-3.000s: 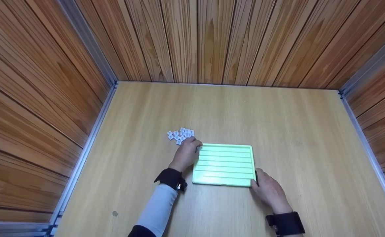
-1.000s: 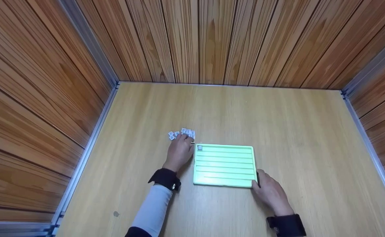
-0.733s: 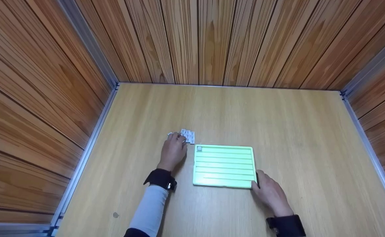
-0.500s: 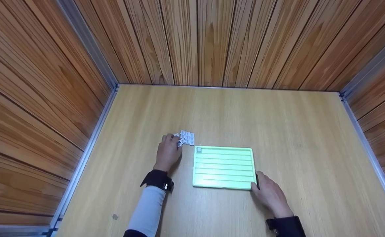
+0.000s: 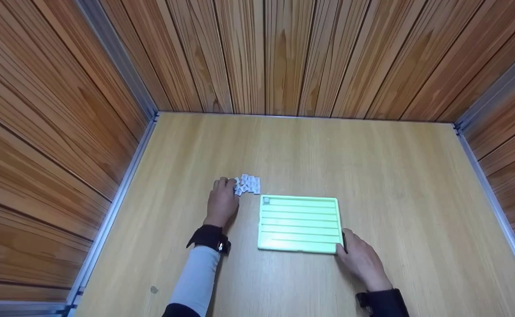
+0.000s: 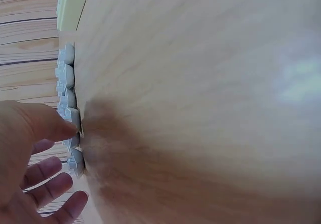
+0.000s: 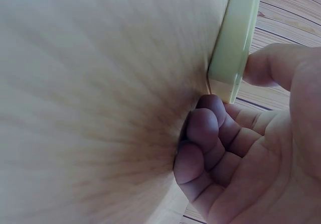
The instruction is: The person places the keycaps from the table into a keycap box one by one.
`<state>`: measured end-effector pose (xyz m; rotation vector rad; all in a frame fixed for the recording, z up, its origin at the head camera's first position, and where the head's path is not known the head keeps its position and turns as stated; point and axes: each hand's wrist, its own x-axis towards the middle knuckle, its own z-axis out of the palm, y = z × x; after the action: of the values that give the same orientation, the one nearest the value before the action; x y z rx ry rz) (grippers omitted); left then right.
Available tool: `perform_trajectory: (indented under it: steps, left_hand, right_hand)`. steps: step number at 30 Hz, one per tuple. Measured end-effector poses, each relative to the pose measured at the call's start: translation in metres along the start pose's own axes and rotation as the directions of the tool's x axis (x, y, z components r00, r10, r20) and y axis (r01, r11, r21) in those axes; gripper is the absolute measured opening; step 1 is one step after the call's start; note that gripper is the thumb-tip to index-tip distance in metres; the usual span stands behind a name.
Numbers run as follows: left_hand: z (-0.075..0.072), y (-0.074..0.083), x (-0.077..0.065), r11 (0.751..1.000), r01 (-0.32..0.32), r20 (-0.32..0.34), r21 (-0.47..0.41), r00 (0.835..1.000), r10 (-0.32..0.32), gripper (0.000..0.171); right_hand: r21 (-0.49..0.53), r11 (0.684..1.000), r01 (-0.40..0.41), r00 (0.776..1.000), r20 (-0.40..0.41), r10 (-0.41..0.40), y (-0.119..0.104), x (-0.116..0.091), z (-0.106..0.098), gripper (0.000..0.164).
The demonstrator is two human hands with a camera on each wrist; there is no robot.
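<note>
Small white square pieces that look like upturned keycaps (image 5: pixel 250 183) lie clustered on the table at the tray's upper left. My left hand (image 5: pixel 222 199) is at the cluster's left side. In the left wrist view its thumb (image 6: pixel 60 126) is at one of the pieces (image 6: pixel 74 161), the other fingers spread and apart; whether the thumb touches is unclear. A pale green ridged tray (image 5: pixel 300 224) lies flat, with one small greyish piece (image 5: pixel 266 200) in its upper left corner. My right hand (image 5: pixel 363 259) grips the tray's lower right corner, thumb on the rim, fingers curled at the side.
A wooden tabletop (image 5: pixel 327 154) runs to plank walls (image 5: pixel 283 57) at the back and sides, with metal rails (image 5: pixel 120 193) along the edges. A dark round spot (image 5: pixel 153 289) marks the table at the lower left.
My left hand has gone from the tray's upper left corner out to the left over the pieces, leaving one piece in the tray. The pieces are bunched closer together. My right hand keeps its grip.
</note>
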<state>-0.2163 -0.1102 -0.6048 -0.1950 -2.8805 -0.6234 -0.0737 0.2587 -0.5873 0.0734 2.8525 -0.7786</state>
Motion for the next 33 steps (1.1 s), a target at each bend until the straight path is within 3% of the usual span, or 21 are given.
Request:
perform_trajectory:
  steps: [5, 14, 24, 29, 33]
  left_hand:
    - [0.002, -0.002, -0.001, 1.000, 0.004, -0.022, 0.008, 1.000, -0.004, 0.033]
    - [0.001, -0.004, -0.002, 0.998, 0.046, 0.016, -0.045, 0.999, -0.046, 0.022]
    - [-0.001, -0.003, -0.003, 0.998, 0.010, -0.024, -0.056, 1.000, -0.011, 0.015]
    - [-0.003, 0.003, -0.004, 0.985, -0.030, -0.079, -0.171, 0.997, 0.017, 0.016]
    - [-0.008, 0.014, -0.005, 0.958, -0.012, -0.063, -0.288, 0.998, -0.006, 0.018]
  right_hand:
    - [0.000, 1.000, -0.013, 1.000, 0.015, 0.013, 0.000, 0.000, -0.001, 0.044]
    - [-0.004, 1.000, -0.018, 1.000, 0.025, 0.018, -0.001, 0.000, -0.002, 0.045]
    - [0.001, 1.000, 0.005, 1.000, 0.014, -0.005, 0.000, -0.001, -0.001, 0.044]
    - [-0.011, 1.000, 0.029, 1.000, 0.005, -0.029, 0.000, -0.001, -0.002, 0.044]
    - [0.000, 1.000, 0.027, 0.999, 0.024, -0.027, 0.001, -0.001, -0.003, 0.044]
